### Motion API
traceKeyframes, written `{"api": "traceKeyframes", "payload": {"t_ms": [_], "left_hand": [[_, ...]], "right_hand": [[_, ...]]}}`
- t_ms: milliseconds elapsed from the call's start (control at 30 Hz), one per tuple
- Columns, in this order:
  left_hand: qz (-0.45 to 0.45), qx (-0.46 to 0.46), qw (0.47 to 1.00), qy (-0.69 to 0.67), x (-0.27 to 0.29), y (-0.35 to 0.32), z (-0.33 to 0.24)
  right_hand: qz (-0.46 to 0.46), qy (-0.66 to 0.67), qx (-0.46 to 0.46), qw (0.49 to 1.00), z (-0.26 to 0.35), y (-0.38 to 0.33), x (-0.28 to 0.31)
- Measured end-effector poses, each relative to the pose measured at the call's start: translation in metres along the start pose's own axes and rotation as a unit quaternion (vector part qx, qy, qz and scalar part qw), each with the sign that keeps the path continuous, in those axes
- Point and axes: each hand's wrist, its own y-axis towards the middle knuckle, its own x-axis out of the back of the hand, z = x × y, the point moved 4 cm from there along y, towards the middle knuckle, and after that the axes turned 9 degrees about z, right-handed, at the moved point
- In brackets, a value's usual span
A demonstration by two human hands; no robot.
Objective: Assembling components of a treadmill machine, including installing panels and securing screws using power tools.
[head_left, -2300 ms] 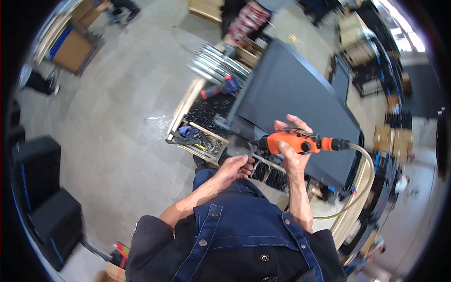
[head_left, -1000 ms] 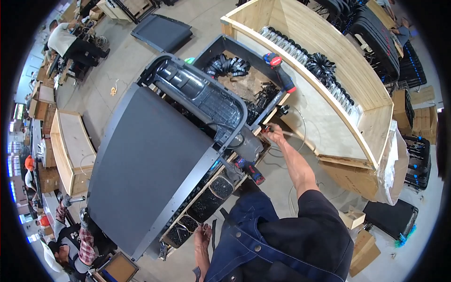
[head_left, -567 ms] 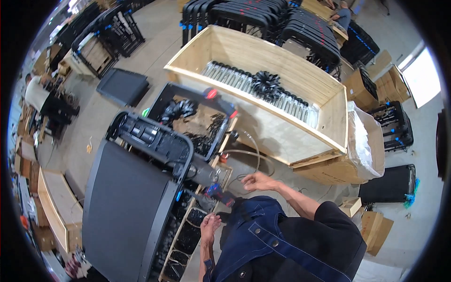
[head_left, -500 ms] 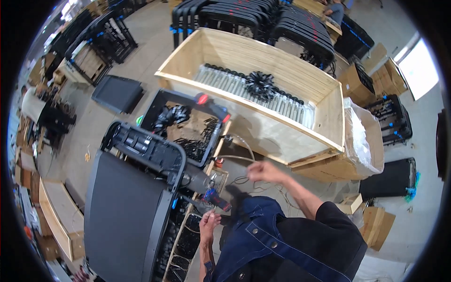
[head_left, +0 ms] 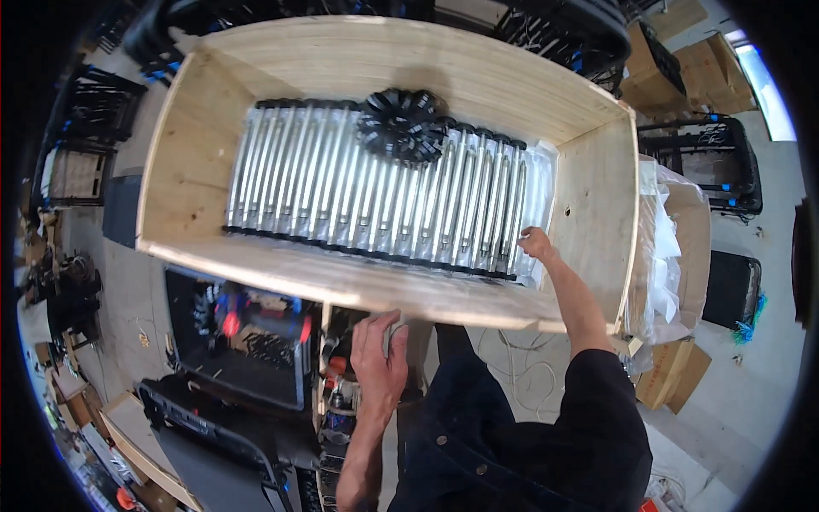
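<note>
Inside the wooden crate (head_left: 589, 222), several silver metal rods (head_left: 375, 209) with black ends lie side by side in a row. A round bundle of black strips (head_left: 401, 126) rests on top of them. My right hand (head_left: 537, 245) reaches into the crate, its fingers drawn together at the lower part of the rightmost rod; the fingertips are partly hidden. My left hand (head_left: 378, 357) is held at the crate's near edge, fingers slightly bent and the thumb apart from them. Nothing clear shows in it.
Left of my left hand stands a black bin (head_left: 260, 371) with black pieces and a red-and-black tool (head_left: 269, 324). Below it is a dark machine frame (head_left: 205, 427). A plastic-lined cardboard box (head_left: 687, 256) stands at the right. Loose hose (head_left: 533, 367) lies on the floor.
My view has moved closer over the crate. My right hand has gone from outside the crate to the rod at its right end. My left hand has moved from beside the machine to the crate's near edge.
</note>
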Motion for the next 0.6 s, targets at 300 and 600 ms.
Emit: {"api": "traceKeyframes", "payload": {"t_ms": [300, 600], "left_hand": [[-0.025, 0.012, 0.966, 0.256, -0.075, 0.116, 0.033], [-0.097, 0.033, 0.949, 0.298, -0.049, 0.112, 0.023]], "right_hand": [[0.053, 0.235, -0.188, 0.952, -0.146, 0.128, -0.14], [0.141, 0.525, -0.102, 0.833, -0.012, 0.06, -0.109]]}}
